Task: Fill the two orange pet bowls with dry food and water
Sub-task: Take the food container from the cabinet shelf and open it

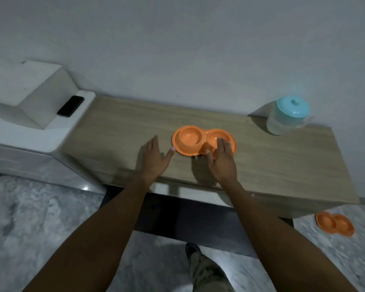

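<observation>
An orange double pet bowl (190, 140) lies on the wooden table top (118, 131), both cups looking empty. My left hand (155, 159) is flat and open just left of it, its thumb tip near the bowl's left rim. My right hand (221, 159) is open over the bowl's front right part, fingers reaching over the right cup. A second orange double bowl (335, 224) sits on the floor at the right. A clear jug with a teal lid (288, 115) stands at the table's back right corner.
A white cabinet with a white box (30, 91) and a black phone (70, 106) adjoins the table's left end. A wall runs behind the table. Marble floor lies below, with my leg and shoe (198, 262) near the table front.
</observation>
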